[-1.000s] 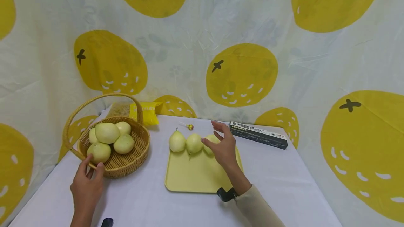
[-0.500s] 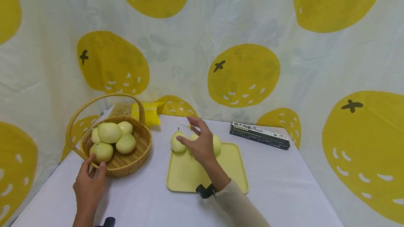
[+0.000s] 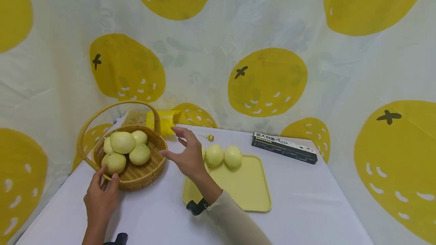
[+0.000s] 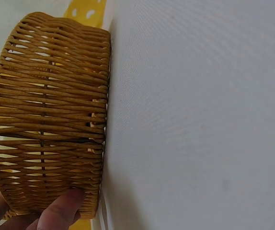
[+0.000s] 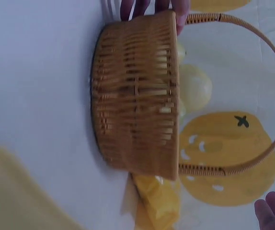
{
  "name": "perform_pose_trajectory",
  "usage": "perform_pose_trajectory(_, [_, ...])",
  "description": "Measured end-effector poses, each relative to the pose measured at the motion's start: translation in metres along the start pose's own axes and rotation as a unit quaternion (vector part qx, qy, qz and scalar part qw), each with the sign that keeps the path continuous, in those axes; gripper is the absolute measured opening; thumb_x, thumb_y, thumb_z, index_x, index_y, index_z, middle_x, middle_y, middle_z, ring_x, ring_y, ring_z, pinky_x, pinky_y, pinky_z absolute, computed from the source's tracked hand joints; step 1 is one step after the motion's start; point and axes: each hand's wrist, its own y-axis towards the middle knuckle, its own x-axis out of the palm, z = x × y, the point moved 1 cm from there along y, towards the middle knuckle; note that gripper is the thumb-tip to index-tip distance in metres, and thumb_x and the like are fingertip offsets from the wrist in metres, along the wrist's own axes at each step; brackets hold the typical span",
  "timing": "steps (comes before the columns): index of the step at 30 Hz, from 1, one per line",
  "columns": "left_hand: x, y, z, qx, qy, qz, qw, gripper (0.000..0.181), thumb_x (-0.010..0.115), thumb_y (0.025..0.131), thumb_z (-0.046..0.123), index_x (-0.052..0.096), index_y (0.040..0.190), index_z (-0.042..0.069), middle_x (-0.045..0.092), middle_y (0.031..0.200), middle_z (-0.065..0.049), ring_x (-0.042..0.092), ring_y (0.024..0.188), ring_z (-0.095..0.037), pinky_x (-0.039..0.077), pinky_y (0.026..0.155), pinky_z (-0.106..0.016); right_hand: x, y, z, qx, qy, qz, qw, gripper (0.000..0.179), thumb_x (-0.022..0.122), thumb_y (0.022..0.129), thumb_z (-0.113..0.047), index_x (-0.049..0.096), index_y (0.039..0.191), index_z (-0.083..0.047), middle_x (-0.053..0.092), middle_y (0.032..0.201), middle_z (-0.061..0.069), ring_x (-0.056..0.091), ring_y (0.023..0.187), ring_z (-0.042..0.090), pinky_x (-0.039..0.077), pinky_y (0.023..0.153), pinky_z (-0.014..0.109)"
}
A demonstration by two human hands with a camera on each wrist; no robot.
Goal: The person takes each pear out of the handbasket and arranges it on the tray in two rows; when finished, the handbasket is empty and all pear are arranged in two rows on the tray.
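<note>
A wicker basket (image 3: 146, 180) with a tall arched handle stands at the left, with several pale green pears (image 3: 123, 142) heaped inside. My left hand (image 3: 101, 197) holds its near left side, a finger over the rim and the thumb (image 4: 63, 208) against the woven outer wall. Just right of the basket hovers my right hand (image 3: 187, 156), fingers spread from the thumb and nothing between them. Behind that hand lies a yellow tray (image 3: 245, 188). Two pears (image 3: 233, 157) show along its far edge; a third (image 3: 203, 152) is mostly hidden by the right hand.
Behind the basket lies a yellow pasta bag (image 3: 164, 121). A lollipop (image 3: 210, 137) rests beyond the tray, and a black pasta box (image 3: 284, 147) sits at the back right. A fruit-print curtain (image 3: 201, 67) hangs behind the white-covered table.
My right hand has swept left, from above the tray's right-hand pear, across the other pears, to beside the basket. The left hand keeps its place on the basket.
</note>
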Motion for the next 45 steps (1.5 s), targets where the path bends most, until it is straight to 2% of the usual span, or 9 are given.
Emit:
perform_pose_trajectory(6, [0.001, -0.001, 0.0, 0.007, 0.002, 0.009, 0.9999, 0.063, 0.051, 0.11, 0.038, 0.035, 0.167, 0.015, 0.032, 0.173, -0.016, 0.045, 0.149, -0.051, 0.044, 0.119, -0.064, 0.029, 0.001, -0.005, 0.002, 0.023, -0.019, 0.9995, 0.069, 0.095, 0.081, -0.015, 0.064, 0.142, -0.021, 0.065, 0.142, -0.004, 0.062, 0.129, 0.017, 0.058, 0.114, 0.033])
perform_pose_trajectory(11, [0.002, 0.0, -0.001, 0.009, -0.005, 0.006, 0.9999, 0.064, 0.052, 0.11, 0.038, 0.036, 0.167, 0.014, 0.032, 0.173, -0.015, 0.044, 0.151, -0.049, 0.044, 0.12, -0.063, 0.049, 0.002, -0.007, 0.002, 0.025, -0.041, 0.9988, 0.071, 0.095, 0.081, -0.019, 0.063, 0.144, -0.023, 0.064, 0.145, -0.002, 0.061, 0.131, 0.009, 0.058, 0.115, 0.036])
perform_pose_trajectory(16, [0.001, 0.0, -0.001, 0.009, -0.005, 0.003, 0.9999, 0.065, 0.052, 0.109, 0.04, 0.035, 0.167, 0.015, 0.032, 0.173, -0.018, 0.044, 0.15, -0.05, 0.044, 0.119, -0.064, 0.068, 0.002, -0.009, 0.012, 0.02, -0.059, 0.998, 0.074, 0.097, 0.079, -0.022, 0.062, 0.144, -0.026, 0.061, 0.148, -0.006, 0.06, 0.135, 0.007, 0.055, 0.117, 0.029])
perform_pose_trajectory(22, [0.002, -0.001, -0.001, 0.007, 0.003, 0.004, 1.0, 0.064, 0.052, 0.109, 0.039, 0.035, 0.167, 0.016, 0.032, 0.172, -0.019, 0.047, 0.147, -0.052, 0.045, 0.117, -0.064, 0.093, 0.006, -0.008, 0.016, -0.037, -0.062, 0.9973, 0.074, 0.098, 0.078, -0.03, 0.064, 0.144, -0.029, 0.064, 0.144, -0.011, 0.06, 0.131, 0.006, 0.055, 0.111, 0.027])
perform_pose_trajectory(29, [0.002, -0.003, -0.002, 0.015, 0.009, 0.01, 0.9998, 0.063, 0.053, 0.109, 0.038, 0.038, 0.166, 0.016, 0.035, 0.171, -0.017, 0.05, 0.145, -0.05, 0.047, 0.116, -0.062, 0.116, 0.014, -0.007, 0.042, -0.093, -0.067, 0.9925, 0.073, 0.095, 0.08, -0.04, 0.062, 0.145, -0.033, 0.062, 0.143, -0.015, 0.057, 0.132, 0.006, 0.052, 0.109, 0.027])
perform_pose_trajectory(37, [0.0, -0.002, -0.002, 0.022, 0.006, 0.012, 0.9997, 0.062, 0.053, 0.109, 0.038, 0.039, 0.166, 0.015, 0.036, 0.171, -0.014, 0.05, 0.145, -0.049, 0.046, 0.116, -0.06, 0.135, 0.026, -0.005, 0.054, -0.112, -0.079, 0.9892, 0.075, 0.095, 0.08, -0.042, 0.06, 0.146, -0.036, 0.062, 0.144, -0.017, 0.056, 0.132, 0.004, 0.054, 0.103, 0.021])
perform_pose_trajectory(40, [0.0, -0.001, -0.002, 0.017, 0.005, 0.009, 0.9998, 0.063, 0.052, 0.11, 0.038, 0.037, 0.166, 0.015, 0.034, 0.172, -0.016, 0.049, 0.145, -0.051, 0.046, 0.116, -0.061, 0.14, 0.031, -0.005, 0.055, -0.143, -0.087, 0.9844, 0.078, 0.094, 0.08, -0.044, 0.058, 0.148, -0.036, 0.061, 0.145, -0.018, 0.055, 0.132, 0.004, 0.054, 0.102, 0.019])
perform_pose_trajectory(45, [0.001, 0.0, -0.001, 0.011, 0.004, 0.003, 0.9999, 0.064, 0.05, 0.11, 0.039, 0.035, 0.167, 0.015, 0.033, 0.173, -0.015, 0.047, 0.147, -0.051, 0.045, 0.117, -0.061, 0.147, 0.04, -0.002, 0.042, -0.216, -0.098, 0.9706, 0.082, 0.094, 0.079, -0.048, 0.055, 0.151, -0.037, 0.058, 0.148, -0.017, 0.054, 0.134, 0.005, 0.053, 0.103, 0.018])
